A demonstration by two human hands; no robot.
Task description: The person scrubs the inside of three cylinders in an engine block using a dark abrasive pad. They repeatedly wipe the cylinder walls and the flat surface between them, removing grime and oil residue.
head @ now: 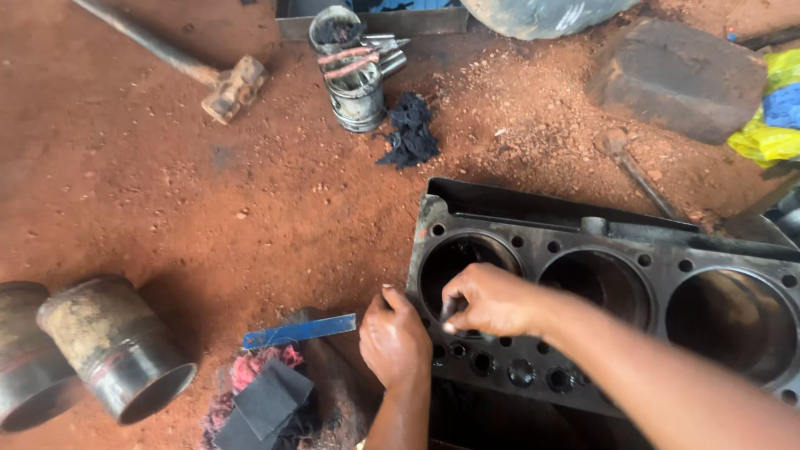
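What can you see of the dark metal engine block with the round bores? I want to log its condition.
The dark metal engine block lies on the red dirt ground, its flat deck facing up. Three large round cylinder bores show, ringed by small holes; its right end runs out of frame. The surface looks black, greasy and worn. The right hand rests at the rim of the leftmost bore, pinching something small; the left hand touches the block's near left corner.

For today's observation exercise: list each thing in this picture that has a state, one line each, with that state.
Engine block: on red dirt, three bores open and empty.
Left hand: resting at the block's corner, fingers curled.
Right hand: pinching a small dark object at the first bore's rim.
Cylinder sleeves: two, lying on their sides.
Hammer: lying flat, untouched.
Blue ruler: lying on rags.
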